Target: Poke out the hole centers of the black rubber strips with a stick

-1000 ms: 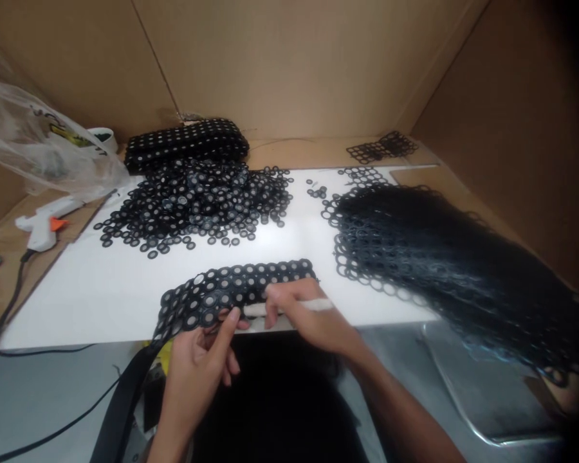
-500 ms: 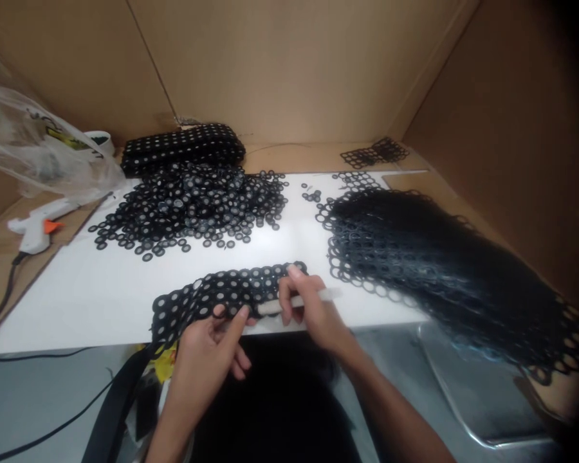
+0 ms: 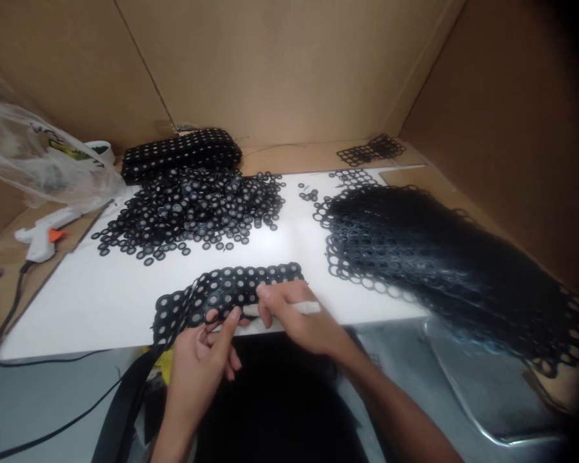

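Left hand: our left hand (image 3: pixel 200 360) had its fingers curled, thumb and forefinger pinching the near edge of the black strip of linked rings with pale centres (image 3: pixel 226 292).
Right hand: our right hand (image 3: pixel 302 321) was closed around a thin white stick (image 3: pixel 289 309), held like a pen, forefinger tip pressed on the strip's near edge.
Strip: it lay on the white board (image 3: pixel 77 302), at its front edge, its left end hanging over towards our lap.
Change: half a second before, the right forefinger had been raised over the strip's far right end; it had since come down lower and further left, nearer the left thumb. The left-hand pinch had stayed.
Around: a heap of loose black rings (image 3: pixel 193 209) lay beyond the strip; a large black ring mesh (image 3: pixel 439 257) spread well to the right; a white glue gun (image 3: pixel 41 228) rested off the board at left.
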Demonstrator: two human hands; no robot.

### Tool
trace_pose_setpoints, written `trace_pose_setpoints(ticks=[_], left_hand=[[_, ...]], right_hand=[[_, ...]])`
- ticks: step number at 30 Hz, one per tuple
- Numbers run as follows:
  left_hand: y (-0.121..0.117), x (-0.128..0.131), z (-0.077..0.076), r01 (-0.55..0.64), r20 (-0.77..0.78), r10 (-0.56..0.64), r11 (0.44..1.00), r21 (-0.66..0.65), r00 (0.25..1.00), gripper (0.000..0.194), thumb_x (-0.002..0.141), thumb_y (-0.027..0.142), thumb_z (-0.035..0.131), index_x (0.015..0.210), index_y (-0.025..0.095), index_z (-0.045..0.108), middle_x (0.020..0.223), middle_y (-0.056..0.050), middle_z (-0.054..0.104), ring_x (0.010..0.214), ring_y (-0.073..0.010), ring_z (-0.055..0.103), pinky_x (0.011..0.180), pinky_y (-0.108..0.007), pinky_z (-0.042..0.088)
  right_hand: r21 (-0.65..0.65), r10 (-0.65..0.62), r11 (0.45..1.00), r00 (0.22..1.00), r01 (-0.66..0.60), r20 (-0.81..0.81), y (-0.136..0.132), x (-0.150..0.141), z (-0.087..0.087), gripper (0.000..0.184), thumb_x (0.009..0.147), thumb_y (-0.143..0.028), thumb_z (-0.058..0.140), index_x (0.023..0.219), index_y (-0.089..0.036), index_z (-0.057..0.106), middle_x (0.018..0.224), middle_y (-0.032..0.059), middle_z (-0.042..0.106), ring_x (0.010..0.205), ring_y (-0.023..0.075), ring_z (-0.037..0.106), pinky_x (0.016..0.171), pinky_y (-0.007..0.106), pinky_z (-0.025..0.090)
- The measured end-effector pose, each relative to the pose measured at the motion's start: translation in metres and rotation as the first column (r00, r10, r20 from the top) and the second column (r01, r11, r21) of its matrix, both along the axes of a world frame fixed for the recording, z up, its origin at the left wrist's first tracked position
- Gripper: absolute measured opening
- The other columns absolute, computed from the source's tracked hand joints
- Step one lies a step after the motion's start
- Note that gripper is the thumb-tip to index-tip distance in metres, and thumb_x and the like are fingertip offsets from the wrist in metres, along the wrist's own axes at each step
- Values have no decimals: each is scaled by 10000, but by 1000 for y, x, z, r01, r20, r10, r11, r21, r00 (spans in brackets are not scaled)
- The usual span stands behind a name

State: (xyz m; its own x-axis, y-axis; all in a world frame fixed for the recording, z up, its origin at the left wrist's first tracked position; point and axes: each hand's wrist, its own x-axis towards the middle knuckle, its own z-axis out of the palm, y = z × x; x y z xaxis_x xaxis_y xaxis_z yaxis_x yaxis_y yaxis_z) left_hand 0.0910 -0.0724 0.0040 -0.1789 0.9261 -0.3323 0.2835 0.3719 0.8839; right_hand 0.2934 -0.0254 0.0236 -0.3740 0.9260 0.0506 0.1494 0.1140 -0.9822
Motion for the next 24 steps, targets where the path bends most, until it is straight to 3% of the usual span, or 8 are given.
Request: trace_pose_setpoints(ticks=[4, 6, 11, 17, 24], left_hand=[[2, 0, -3, -32, 10, 32, 999, -9, 999, 621, 861, 710, 765, 939, 95, 768, 447, -32, 620, 336, -149, 542, 369, -217, 436], [2, 1, -3, -24, 49, 25, 999, -23, 999, 626, 851, 720, 773, 950, 102, 751, 471, -35, 638, 344, -165, 561, 357, -231, 446], [8, 7, -3, 54, 86, -49, 996, -65, 995, 642, 838, 751, 768, 975, 125, 745, 828, -136, 814, 452, -215, 683, 353, -291, 518], [11, 9, -5, 62, -12, -63, 994, -90, 998, 681, 869, 784, 727, 954, 110, 764, 537, -63, 694, 411, -205, 657, 404, -253, 495], [7, 7, -2, 83, 42, -80, 992, -90, 996, 687, 889, 755, 728, 1029, 84, 777, 495, -53, 669, 362, -165, 589, 402, -221, 430]], right_hand=[[-70, -132, 990, 982, 123, -134, 0, 7, -1, 727, 1177, -574, 339, 588, -208, 558, 593, -9, 561, 637, 153, 543, 687, 308, 408], [-86, -140, 988, 982, 129, -125, 0, 10, -1, 741, 1175, -588, 331, 572, -210, 538, 573, -8, 537, 634, 156, 535, 684, 313, 404], [-114, -118, 988, 990, 109, -74, 1, 10, -2, 758, 1169, -619, 322, 565, -208, 522, 552, -15, 500, 619, 153, 523, 691, 314, 404], [-155, -131, 981, 985, 113, -116, 1, 12, -4, 729, 1165, -630, 337, 604, -208, 535, 587, -11, 558, 652, 160, 543, 726, 315, 419], [-192, -96, 979, 987, 70, -129, 2, 14, 0, 714, 1160, -649, 337, 645, -205, 554, 622, -13, 591, 667, 160, 556, 716, 310, 416]])
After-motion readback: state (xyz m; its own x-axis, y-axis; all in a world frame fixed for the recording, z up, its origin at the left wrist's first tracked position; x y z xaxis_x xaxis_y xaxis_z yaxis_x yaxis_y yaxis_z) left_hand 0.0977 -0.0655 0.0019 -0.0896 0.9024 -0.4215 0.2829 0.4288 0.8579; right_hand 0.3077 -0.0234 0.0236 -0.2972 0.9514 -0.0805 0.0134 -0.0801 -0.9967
